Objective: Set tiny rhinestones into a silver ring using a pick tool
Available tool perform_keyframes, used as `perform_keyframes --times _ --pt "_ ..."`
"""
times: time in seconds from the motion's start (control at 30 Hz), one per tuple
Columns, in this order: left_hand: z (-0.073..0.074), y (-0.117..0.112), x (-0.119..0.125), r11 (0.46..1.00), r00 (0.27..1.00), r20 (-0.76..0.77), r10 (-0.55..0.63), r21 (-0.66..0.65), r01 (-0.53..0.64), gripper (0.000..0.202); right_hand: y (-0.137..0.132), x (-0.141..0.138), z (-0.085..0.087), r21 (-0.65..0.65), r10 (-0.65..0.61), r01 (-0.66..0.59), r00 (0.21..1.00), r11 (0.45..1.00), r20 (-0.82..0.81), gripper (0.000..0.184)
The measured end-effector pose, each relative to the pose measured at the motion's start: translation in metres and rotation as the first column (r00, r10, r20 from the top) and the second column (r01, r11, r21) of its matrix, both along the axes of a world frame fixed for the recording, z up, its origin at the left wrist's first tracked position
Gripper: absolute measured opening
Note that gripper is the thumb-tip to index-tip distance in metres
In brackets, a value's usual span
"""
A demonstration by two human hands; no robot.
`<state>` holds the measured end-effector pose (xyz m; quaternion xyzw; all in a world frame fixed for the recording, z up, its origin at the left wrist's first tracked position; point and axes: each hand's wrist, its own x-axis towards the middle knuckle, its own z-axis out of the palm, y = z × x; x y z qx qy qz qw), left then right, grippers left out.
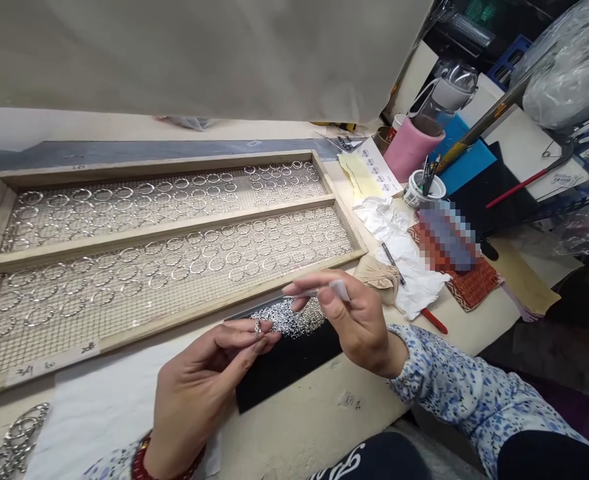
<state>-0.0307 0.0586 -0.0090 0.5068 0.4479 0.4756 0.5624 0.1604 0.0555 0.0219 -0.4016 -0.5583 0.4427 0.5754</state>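
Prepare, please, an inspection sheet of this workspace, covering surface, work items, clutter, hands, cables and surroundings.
Surface: pale table, black mat on it.
Work items: rings in wooden tray; ring pile, lower left; tiny shiny pieces on the mat.
Clutter: tissue, red fabric, pink holder, white pot at right.
Hands: left hand pinches a metal piece; right hand holds a slim tool.
Cables: nothing seen.
Surroundings: grey panel above, plastic wrapping upper right.

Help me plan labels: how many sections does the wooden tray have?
2: one far section, behind the wooden divider, and one near section, in front of it. None seems hidden.
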Motion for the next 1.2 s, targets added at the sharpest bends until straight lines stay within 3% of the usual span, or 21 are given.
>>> perform_keyframes --times 0.13,0.27,0.9,1.1,1.2 --pt "0.001 0.000 -0.004 1.000 1.000 -0.007 0.001 0.006 -0.001 0.011 0.009 -0.011 -0.014 -0.174 -0.001 -0.056 0.950 0.983 -0.311 0.028" --pt "0.000 0.001 -0.007 1.000 0.999 -0.037 -0.002 -0.004 0.002 0.009 0.012 -0.013 -0.021 -0.252 0.013 -0.135 0.901 0.958 -0.433 0.030" --pt "-0.004 -0.003 -0.005 1.000 0.999 0.044 0.000 -0.021 0.001 0.009 0.004 -0.012 -0.024 -0.128 0.044 -0.089 0.947 0.988 -0.320 0.030" --pt "-0.005 -0.005 0.001 0.994 0.990 0.141 0.012 -0.113 0.004 0.012 0.004 -0.011 -0.020 -0.105 0.040 -0.084 0.929 0.991 -0.368 0.020" --pt "-0.007 -0.007 0.003 0.991 0.982 0.190 -0.006 -0.128 0.031 0.013 0.000 -0.010 -0.017 -0.095 0.005 -0.033 0.959 0.995 -0.285 0.025"
